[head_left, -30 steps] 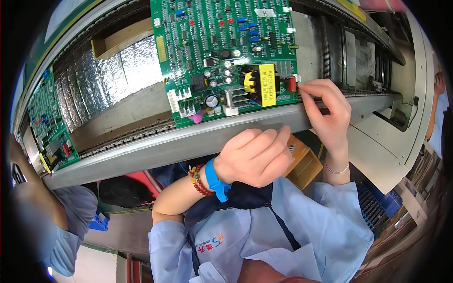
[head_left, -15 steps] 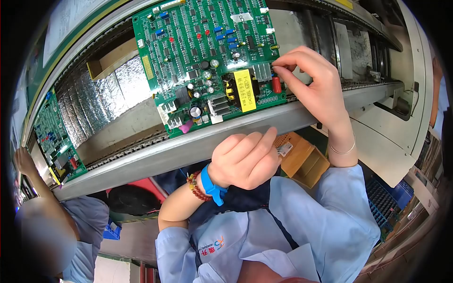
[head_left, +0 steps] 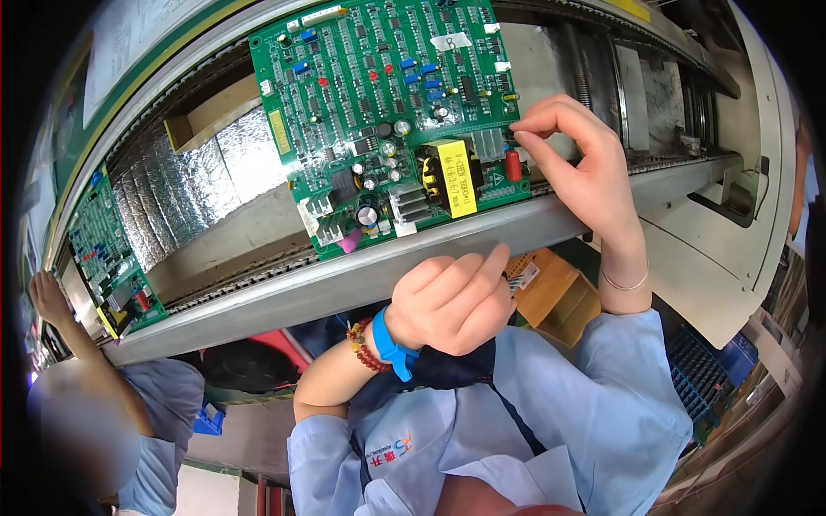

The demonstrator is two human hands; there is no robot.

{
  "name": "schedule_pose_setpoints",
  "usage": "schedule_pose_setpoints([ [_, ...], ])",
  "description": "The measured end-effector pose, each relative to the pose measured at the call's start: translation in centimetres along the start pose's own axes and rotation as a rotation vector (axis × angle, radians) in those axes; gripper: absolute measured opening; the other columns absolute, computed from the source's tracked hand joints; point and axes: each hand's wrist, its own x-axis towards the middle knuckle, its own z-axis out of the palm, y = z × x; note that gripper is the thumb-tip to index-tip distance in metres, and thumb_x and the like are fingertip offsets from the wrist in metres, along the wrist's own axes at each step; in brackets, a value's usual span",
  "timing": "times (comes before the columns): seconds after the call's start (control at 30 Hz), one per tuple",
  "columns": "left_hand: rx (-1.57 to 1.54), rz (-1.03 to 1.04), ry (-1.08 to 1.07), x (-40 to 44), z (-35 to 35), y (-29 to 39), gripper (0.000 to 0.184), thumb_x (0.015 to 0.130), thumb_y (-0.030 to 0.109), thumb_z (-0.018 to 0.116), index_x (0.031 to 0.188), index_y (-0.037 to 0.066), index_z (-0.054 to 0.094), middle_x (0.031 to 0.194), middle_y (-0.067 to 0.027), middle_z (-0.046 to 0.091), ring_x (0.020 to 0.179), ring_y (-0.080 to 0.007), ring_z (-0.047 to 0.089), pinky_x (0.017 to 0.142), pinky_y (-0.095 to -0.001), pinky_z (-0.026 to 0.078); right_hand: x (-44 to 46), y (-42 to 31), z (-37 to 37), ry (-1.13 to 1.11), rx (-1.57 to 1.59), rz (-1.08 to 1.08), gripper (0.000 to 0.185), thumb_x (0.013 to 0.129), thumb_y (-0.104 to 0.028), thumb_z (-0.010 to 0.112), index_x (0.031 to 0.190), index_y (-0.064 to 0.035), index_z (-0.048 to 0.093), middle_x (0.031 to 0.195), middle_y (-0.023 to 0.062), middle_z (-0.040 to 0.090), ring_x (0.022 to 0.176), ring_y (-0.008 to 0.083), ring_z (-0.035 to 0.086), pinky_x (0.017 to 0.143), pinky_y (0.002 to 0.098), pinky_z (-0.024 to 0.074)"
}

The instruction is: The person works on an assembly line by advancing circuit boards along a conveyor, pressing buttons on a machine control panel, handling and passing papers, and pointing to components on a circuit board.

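A large green circuit board (head_left: 344, 138) lies across the rails of the conveyor. It carries a yellow-wrapped transformer (head_left: 458, 179), a red cylindrical part (head_left: 514, 166) and metal heat sinks. At its right edge, just above the red part, thumb and index finger of my right hand (head_left: 585, 163) are pinched together; anything between them is too small to tell. My left hand (head_left: 454, 303), with a blue wristband (head_left: 392, 346), is curled in front of the near rail, below the board. Its fingers hide whatever the palm may hold.
Along my side runs the metal rail (head_left: 258, 311). A second green board (head_left: 107, 236) lies farther left, beside a co-worker's hand (head_left: 52, 299). An open cardboard box (head_left: 564, 301) stands below the rail. A white machine housing (head_left: 697, 258) is at the right.
Compared with a second ago, the board appears farther left and my right hand has gone from beside the red part to the edge above it. My left hand stays curled.
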Motion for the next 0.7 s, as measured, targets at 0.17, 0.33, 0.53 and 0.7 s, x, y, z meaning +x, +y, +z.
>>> schedule_pose_setpoints([
  [0.17, 0.001, 0.008, -0.004, 0.0, -0.1, 0.0, 0.017, 0.058, 0.012, 0.059, 0.073, 0.003, 0.056, 0.09, -0.0121, 0.065, 0.065, -0.0178, 0.057, 0.058, -0.0254, 0.042, 0.1, -0.1, -0.3, -0.022, 0.023, 0.019, 0.007, 0.076, -0.001, 0.062, 0.082, 0.0011, 0.058, 0.076, 0.0077, 0.056, 0.071, 0.0177, 0.057, 0.065, 0.0265, 0.0435],
  [0.33, -0.015, 0.016, -0.013, 0.1, -0.3, -0.1, 0.016, 0.059, 0.012, 0.059, 0.072, 0.003, 0.056, 0.09, -0.0129, 0.065, 0.066, -0.017, 0.057, 0.058, -0.0247, 0.042, 0.3, -0.3, -0.6, -0.04, 0.006, 0.033, 0.007, 0.074, 0.001, 0.063, 0.08, 0.0011, 0.058, 0.076, 0.0085, 0.057, 0.071, 0.0192, 0.057, 0.065, 0.0272, 0.044],
  [0.53, -0.053, -0.009, -0.063, 0.3, -0.7, -0.1, 0.01, 0.066, 0.01, 0.057, 0.074, 0.005, 0.054, 0.089, -0.012, 0.066, 0.067, -0.0153, 0.057, 0.058, -0.0227, 0.041, 0.9, 0.0, -1.1, -0.084, 0.033, 0.046, 0.01, 0.071, 0.002, 0.065, 0.076, 0.0014, 0.057, 0.077, 0.0094, 0.058, 0.071, 0.0213, 0.058, 0.064, 0.0285, 0.0445],
  [0.7, -0.118, -0.049, -0.066, 0.6, -0.7, -0.2, 0.009, 0.067, 0.01, 0.056, 0.075, 0.006, 0.053, 0.086, -0.0118, 0.066, 0.066, -0.0142, 0.058, 0.057, -0.0214, 0.041, 2.1, 0.5, -2.0, -0.23, 0.099, 0.054, 0.012, 0.068, 0.003, 0.067, 0.076, 0.0001, 0.058, 0.076, 0.0089, 0.057, 0.069, 0.0215, 0.057, 0.06, 0.029, 0.0442],
])
